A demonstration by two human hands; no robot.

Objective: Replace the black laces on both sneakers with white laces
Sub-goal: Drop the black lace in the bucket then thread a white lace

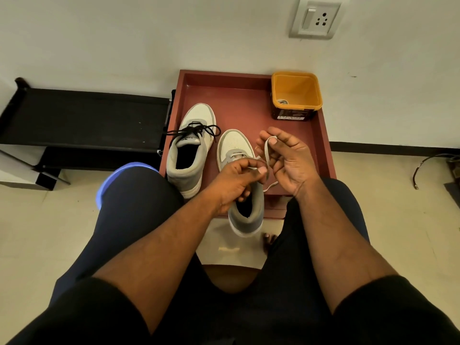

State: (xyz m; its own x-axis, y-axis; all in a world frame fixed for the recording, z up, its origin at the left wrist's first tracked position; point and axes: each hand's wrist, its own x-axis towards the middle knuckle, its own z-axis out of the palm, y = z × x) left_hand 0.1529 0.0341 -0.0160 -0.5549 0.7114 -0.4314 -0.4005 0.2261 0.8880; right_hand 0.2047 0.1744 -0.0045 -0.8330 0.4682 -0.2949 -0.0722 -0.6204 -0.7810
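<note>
Here, two white-and-grey sneakers side by side, toes toward the wall, on a shallow reddish-brown square tray (249, 78). Left white-and-grey sneaker (190, 148) fully on the tray, black flat lace (193, 130) tied in a loose bow over its tongue, loops spilling past both sides. Right white-and-grey sneaker (239, 155) with heel hanging off the tray's near edge, no black lace visible on it. White flat lace (267, 151) strung between both hands above that sneaker's tongue area. Left hand (236, 181) curled, thumb and fingers pinching the white lace over the sneaker collar. Right hand (286, 160) palm-up, thumb pressing a loop of the white lace against the fingers; a loose end trailing down onto the tray below the wrist. Orange square plastic tub (296, 94) with dark label in the tray's far right corner, something small and pale in the bottom, cannot tell what. Black low bench (82, 115) left of the tray against the wall. White wall socket (316, 18) above.
</note>
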